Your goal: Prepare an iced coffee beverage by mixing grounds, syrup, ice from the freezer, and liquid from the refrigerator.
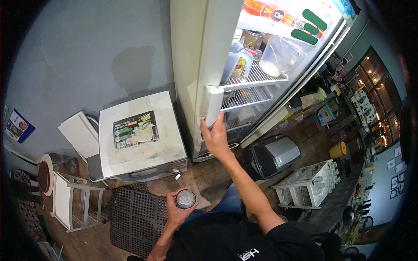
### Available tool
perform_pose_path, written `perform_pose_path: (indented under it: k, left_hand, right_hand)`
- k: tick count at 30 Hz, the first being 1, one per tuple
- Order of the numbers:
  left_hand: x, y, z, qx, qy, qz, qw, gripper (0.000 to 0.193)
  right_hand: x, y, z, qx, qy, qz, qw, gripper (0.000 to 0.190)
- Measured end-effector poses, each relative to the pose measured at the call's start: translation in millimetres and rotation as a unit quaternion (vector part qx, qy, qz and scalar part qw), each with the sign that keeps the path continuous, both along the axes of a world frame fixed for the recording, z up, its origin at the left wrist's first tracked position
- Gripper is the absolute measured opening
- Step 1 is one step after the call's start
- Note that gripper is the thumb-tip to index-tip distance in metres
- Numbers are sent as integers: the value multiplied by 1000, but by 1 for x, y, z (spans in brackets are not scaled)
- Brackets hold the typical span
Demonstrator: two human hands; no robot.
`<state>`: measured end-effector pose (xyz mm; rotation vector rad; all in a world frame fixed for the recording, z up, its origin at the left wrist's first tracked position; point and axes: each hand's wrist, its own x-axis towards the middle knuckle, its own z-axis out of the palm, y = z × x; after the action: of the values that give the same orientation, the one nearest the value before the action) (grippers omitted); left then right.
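My left hand (178, 208), low in the centre, is wrapped around a clear glass (186, 199) that looks filled with ice. Higher up, my right hand (215, 135) grips the lower end of the white door handle (214, 104) of an upright glass-door refrigerator (183, 65). Lit wire shelves (258, 78) show behind the glass. On them stand a clear plastic pitcher (277, 58) with some pale contents, a container with a yellow item in it, and a lidded jar (251, 38). Whether the door stands ajar I cannot tell.
Left of the refrigerator is a low white-topped chest (140, 130). Below it are a white stool (63, 202) and a black perforated rubber mat (137, 218). A black bin with a grey lid (282, 151) and a white rack of glass bottles (307, 186) stand to the right.
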<state>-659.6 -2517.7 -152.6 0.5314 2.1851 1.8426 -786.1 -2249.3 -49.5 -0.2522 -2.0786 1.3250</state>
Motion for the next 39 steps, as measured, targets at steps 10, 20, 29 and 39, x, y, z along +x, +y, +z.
perform_pose_path:
  k: [10,20,29,39]
  left_hand:
    - [20,156,-37,4,13,151,988,77]
    - [36,100,14,42,76,250,964,78]
    - [34,-7,30,-27,69,76,994,74]
    - [55,-9,24,25,43,-51,997,77]
  right_hand:
    - [-7,25,-14,131,51,145,979,45]
    - [47,16,-12,45,-10,96,994,39]
    - [261,7,-176,-180,-126,-276,936,55]
    - [313,3,-264,-451,-317,-247,797,93]
